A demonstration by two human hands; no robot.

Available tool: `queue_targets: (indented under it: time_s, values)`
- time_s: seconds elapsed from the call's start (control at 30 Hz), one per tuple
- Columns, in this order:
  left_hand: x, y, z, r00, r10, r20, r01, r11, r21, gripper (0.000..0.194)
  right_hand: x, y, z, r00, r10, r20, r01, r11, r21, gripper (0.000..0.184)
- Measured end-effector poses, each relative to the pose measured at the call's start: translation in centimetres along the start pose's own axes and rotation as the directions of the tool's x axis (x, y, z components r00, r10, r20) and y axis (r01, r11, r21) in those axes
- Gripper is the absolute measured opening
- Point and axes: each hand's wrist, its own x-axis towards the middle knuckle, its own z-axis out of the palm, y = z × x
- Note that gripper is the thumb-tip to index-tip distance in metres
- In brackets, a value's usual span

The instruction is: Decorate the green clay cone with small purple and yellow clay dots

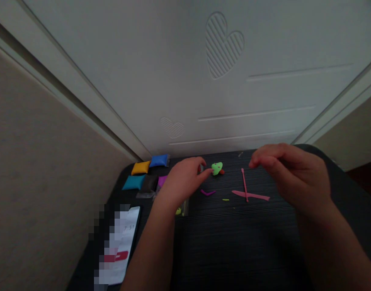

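Note:
My left hand (pixel 187 178) hovers over the left part of the dark table, with a gap between thumb and forefinger. Its thumb tip is right beside a small light green clay tree (pixel 216 168) with tiny dark dots and an orange-brown base; I cannot tell whether they touch. My right hand (pixel 294 173) is raised to the right, its fingers curled and pressed together against the thumb. Anything in that pinch is hidden. Between the hands, a thin pink modelling stick (pixel 244 184) lies crossed with a pink plastic clay knife (pixel 258 196).
A bent purple strip (pixel 207 192) and a yellow-green sliver (pixel 226 199) lie nearby. Clay packets in yellow (pixel 140 167), blue (pixel 159 160), teal (pixel 133 182) and dark brown (pixel 149 185) sit at the left. A phone (pixel 126 238) lies front left. A white panel (pixel 185 81) stands behind the table.

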Motion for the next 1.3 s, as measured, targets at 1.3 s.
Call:
queue_targets:
  time_s: [1.3]
  values:
    - [-0.5,2.8,-0.9,0.984,0.011,-0.178,-0.089,0.896,-0.436,0.026,0.4,-0.2,0.2,0.984,-0.092,0.152,0.113,0.984,-0.136,0.028]
